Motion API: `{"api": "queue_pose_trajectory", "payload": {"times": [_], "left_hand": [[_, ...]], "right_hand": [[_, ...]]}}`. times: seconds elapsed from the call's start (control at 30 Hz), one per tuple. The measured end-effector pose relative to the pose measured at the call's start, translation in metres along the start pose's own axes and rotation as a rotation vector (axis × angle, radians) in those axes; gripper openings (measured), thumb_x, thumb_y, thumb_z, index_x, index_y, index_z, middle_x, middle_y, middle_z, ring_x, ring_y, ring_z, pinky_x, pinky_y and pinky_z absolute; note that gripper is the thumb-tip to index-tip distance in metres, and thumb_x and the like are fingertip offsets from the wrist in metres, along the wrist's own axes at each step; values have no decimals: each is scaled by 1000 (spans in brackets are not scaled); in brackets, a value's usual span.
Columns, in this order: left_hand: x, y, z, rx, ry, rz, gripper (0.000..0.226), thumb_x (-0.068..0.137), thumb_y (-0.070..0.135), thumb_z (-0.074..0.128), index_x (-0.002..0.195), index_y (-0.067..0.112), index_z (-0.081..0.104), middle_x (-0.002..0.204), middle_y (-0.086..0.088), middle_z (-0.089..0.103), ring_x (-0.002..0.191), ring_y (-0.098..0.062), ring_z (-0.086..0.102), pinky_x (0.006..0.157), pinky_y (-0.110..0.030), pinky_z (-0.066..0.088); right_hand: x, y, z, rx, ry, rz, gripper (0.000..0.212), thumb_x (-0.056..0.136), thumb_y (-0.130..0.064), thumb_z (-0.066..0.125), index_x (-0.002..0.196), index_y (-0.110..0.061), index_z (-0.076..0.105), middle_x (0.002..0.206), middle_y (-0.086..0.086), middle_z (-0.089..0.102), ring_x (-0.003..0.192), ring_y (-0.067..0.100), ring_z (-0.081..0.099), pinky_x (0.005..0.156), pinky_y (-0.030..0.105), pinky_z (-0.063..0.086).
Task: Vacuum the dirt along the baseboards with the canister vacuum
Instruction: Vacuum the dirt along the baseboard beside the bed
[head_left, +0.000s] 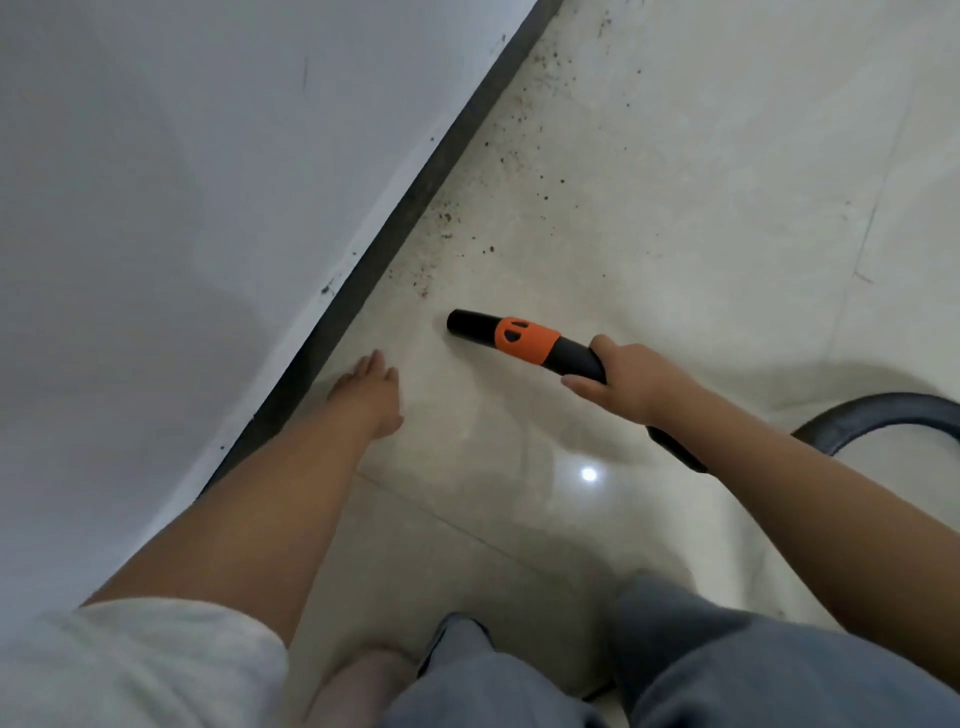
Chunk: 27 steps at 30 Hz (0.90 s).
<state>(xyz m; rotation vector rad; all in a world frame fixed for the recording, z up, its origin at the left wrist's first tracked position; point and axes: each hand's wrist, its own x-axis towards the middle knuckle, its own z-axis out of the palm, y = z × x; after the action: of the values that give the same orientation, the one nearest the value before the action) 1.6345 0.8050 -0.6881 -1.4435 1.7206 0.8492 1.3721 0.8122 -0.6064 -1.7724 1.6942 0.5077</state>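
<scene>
Head view: right hand (631, 382) grips the black vacuum nozzle with orange collar (511, 340), its mouth just short of brown dirt specks (447, 223) beside the dark grey baseboard strip (395, 218). Left hand (371, 392) reaches out, fingers straight, near the baseboard. Pale glossy tile floor (675, 208) lies open rightward. No readable writing.

left arm: bare, stretched forward and down | my left hand (370, 391): fingers straight and relaxed, palm down, holding nothing | right arm: bare, reaching forward from the right | my right hand (631, 379): grip curled round the black plastic vacuum handle with orange collar (524, 340), thumb along its near side
</scene>
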Motion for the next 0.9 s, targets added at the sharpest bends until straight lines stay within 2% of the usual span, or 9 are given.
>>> {"api": "queue_pose_trajectory", "payload": {"times": [0.13, 0.23, 0.37, 0.43, 0.6, 0.73, 0.9], "left_hand": [[-2, 5, 4, -6, 24, -5, 73, 99, 34, 40, 150, 5, -2, 156, -13, -20, 146, -27, -11, 118, -37, 10], [2, 8, 7, -16, 40, -32, 69, 100, 31, 36, 150, 3, -2, 156, -15, -17, 146, -28, -9, 118, -37, 11], [3, 12, 8, 4, 67, -54, 60, 101, 23, 32, 149, 0, 4, 157, -16, -12, 146, -30, -5, 116, -37, 17], [5, 13, 9, -17, 88, -53, 61, 100, 23, 32, 149, 0, 5, 157, -17, -11, 146, -30, -5, 117, -37, 17], [5, 16, 28, -54, 173, -48, 68, 101, 33, 27, 148, -1, -7, 155, -19, -18, 145, -30, -15, 119, -37, 6], [7, 14, 42, -134, 204, -28, 69, 101, 37, 22, 147, 2, -16, 152, -16, -28, 143, -26, -24, 118, -35, -7], [11, 9, 48, -158, 238, -18, 70, 102, 38, 21, 146, 2, -19, 152, -14, -30, 142, -24, -26, 117, -33, -12]], "right_hand": [[-2, -13, 1, -14, 2, 47, 33, 93, -46, 46, 94, -15, 35, 66, -4, 39, 73, 24, 48, 61, 30, 35], [12, -31, -11, -52, 38, 46, 36, 93, -46, 46, 103, -11, 42, 67, -3, 37, 73, 23, 47, 63, 29, 35], [25, -50, -25, -24, 46, 64, 41, 94, -44, 45, 112, -7, 46, 69, -2, 39, 55, 14, 44, 48, 25, 31], [27, -51, -28, -40, 45, 61, 40, 94, -44, 45, 112, -8, 46, 69, -2, 40, 53, 12, 42, 47, 24, 31], [29, -53, -24, -94, 64, 17, 43, 94, -45, 45, 114, -7, 46, 68, -3, 38, 65, 18, 45, 55, 28, 32], [42, -65, -26, -96, 70, -27, 44, 94, -45, 44, 114, -6, 46, 68, -3, 38, 55, 10, 40, 47, 25, 30], [53, -64, -42, -75, 32, -29, 44, 94, -44, 44, 115, -6, 46, 77, 4, 48, 51, 13, 46, 47, 24, 37]]}}
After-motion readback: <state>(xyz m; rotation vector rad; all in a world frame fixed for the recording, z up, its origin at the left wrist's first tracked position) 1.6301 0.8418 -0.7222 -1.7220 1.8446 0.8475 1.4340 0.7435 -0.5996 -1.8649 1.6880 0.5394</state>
